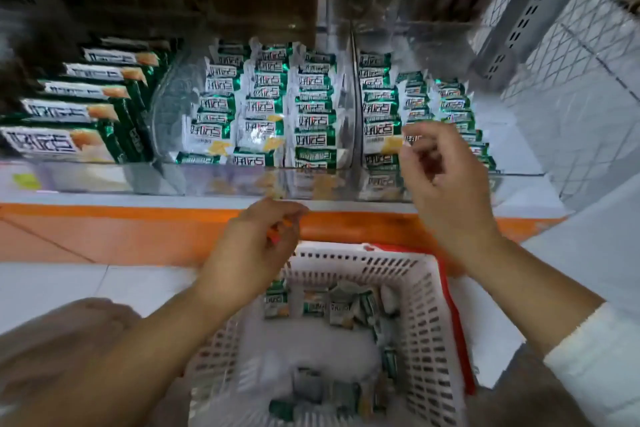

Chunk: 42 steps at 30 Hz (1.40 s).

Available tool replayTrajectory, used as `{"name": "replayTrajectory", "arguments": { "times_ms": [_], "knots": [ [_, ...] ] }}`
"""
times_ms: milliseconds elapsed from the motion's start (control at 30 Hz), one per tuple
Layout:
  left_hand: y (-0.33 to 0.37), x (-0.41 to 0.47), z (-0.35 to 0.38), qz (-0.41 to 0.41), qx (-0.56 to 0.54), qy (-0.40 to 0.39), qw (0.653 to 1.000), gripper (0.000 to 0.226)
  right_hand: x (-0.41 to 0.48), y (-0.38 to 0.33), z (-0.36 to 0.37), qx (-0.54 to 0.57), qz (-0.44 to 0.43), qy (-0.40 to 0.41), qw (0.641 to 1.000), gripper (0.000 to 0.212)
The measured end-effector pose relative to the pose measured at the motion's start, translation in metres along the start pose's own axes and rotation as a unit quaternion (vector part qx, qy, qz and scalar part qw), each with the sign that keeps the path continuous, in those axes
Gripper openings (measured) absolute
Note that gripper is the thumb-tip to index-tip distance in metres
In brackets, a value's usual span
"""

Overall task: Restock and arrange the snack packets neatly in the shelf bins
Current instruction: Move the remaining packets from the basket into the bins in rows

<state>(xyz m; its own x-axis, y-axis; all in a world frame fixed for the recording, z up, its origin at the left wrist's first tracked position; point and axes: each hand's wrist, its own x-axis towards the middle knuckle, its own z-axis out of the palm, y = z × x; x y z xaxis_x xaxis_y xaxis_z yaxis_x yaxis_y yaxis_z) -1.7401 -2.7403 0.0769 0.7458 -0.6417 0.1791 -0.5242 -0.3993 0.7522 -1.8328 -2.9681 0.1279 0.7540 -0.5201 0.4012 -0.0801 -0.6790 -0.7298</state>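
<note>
Snack packets (263,104) are mostly up in the clear shelf bins (207,180) already, standing in tidy front-facing rows so the labels read from the aisle. The middle bin looks packed tight. The right bin (519,174), past the clear divider (356,97), has rows that sit lower and a bare stretch on its far side, so my guess is that's where the restocking is going on.

Right hand (446,177) is up at that bin with thumb and fingers curled in toward the top edge of one packet (412,139). Looks like a pinch to seat or straighten it, but it's blurry enough that I can't tell if it's actually gripping. Left hand (256,246) hangs just below the orange shelf edge (138,215), fingers loosely curled, nothing visibly in it. Probably parked there because it's right above the supply.

That supply is the white basket (346,255) sitting directly under both hands, with a scatter of loose packets (332,305) left in the bottom, so there's more to load. Keeping it centred like that makes for a short reach down and back up.

Bigger packs (69,114) of the same brand are stacked in the left section, looking untouched.
</note>
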Motion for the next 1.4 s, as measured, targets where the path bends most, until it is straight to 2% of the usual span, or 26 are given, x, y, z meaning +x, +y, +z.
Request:
{"name": "replayTrajectory", "arguments": {
  "times_ms": [100, 167, 233, 267, 367, 467, 567, 700, 800, 900, 1000, 1200, 1267, 1333, 1400],
  "knots": [
    [-0.042, -0.037, 0.032, -0.13, 0.016, -0.076, 0.988, 0.029, -0.069, 0.034, 0.022, -0.021, 0.067, -0.159, 0.985, 0.02],
    [-0.067, -0.057, 0.059, -0.215, 0.016, -0.101, 0.971, 0.026, -0.112, 0.076, 0.049, -0.046, 0.155, -0.271, 0.949, 0.028],
    [-0.097, -0.074, 0.085, -0.28, -0.001, -0.117, 0.953, 0.019, -0.147, 0.122, 0.081, -0.064, 0.252, -0.336, 0.905, 0.041],
    [-0.11, -0.082, 0.095, -0.314, -0.011, -0.121, 0.942, 0.021, -0.162, 0.14, 0.094, -0.065, 0.28, -0.34, 0.896, 0.046],
    [-0.152, -0.105, 0.115, -0.413, -0.046, -0.117, 0.902, 0.046, -0.185, 0.181, 0.126, -0.065, 0.359, -0.302, 0.881, 0.061],
    [-0.181, -0.114, 0.126, -0.471, -0.063, -0.105, 0.874, 0.053, -0.188, 0.203, 0.147, -0.097, 0.339, -0.277, 0.894, 0.068],
    [-0.199, -0.115, 0.135, -0.504, -0.075, -0.102, 0.855, 0.057, -0.185, 0.222, 0.165, -0.133, 0.333, -0.258, 0.897, 0.068],
    [-0.216, -0.112, 0.148, -0.512, -0.1, -0.093, 0.848, 0.062, -0.186, 0.23, 0.182, -0.187, 0.345, -0.3, 0.869, 0.076],
    [-0.216, -0.09, 0.155, -0.49, -0.082, -0.1, 0.862, 0.057, -0.197, 0.237, 0.186, -0.148, 0.386, -0.347, 0.842, 0.082],
    [-0.226, -0.072, 0.163, -0.497, -0.087, -0.087, 0.859, 0.059, -0.201, 0.245, 0.19, -0.122, 0.424, -0.367, 0.819, 0.083],
    [-0.24, -0.059, 0.172, -0.516, -0.093, -0.089, 0.847, 0.058, -0.201, 0.251, 0.197, -0.115, 0.406, -0.399, 0.814, 0.079],
    [-0.251, -0.054, 0.191, -0.549, -0.09, -0.046, 0.83, 0.043, -0.207, 0.245, 0.205, -0.194, 0.366, -0.466, 0.782, 0.102],
    [-0.252, -0.056, 0.195, -0.566, -0.114, -0.037, 0.816, 0.042, -0.214, 0.242, 0.208, -0.194, 0.378, -0.464, 0.777, 0.109],
    [-0.258, -0.06, 0.201, -0.58, -0.137, -0.066, 0.8, 0.054, -0.215, 0.242, 0.21, -0.185, 0.406, -0.441, 0.779, 0.108],
    [-0.25, -0.064, 0.202, -0.6, -0.163, -0.091, 0.778, 0.041, -0.214, 0.243, 0.212, -0.197, 0.417, -0.448, 0.766, 0.1]
  ]
}}
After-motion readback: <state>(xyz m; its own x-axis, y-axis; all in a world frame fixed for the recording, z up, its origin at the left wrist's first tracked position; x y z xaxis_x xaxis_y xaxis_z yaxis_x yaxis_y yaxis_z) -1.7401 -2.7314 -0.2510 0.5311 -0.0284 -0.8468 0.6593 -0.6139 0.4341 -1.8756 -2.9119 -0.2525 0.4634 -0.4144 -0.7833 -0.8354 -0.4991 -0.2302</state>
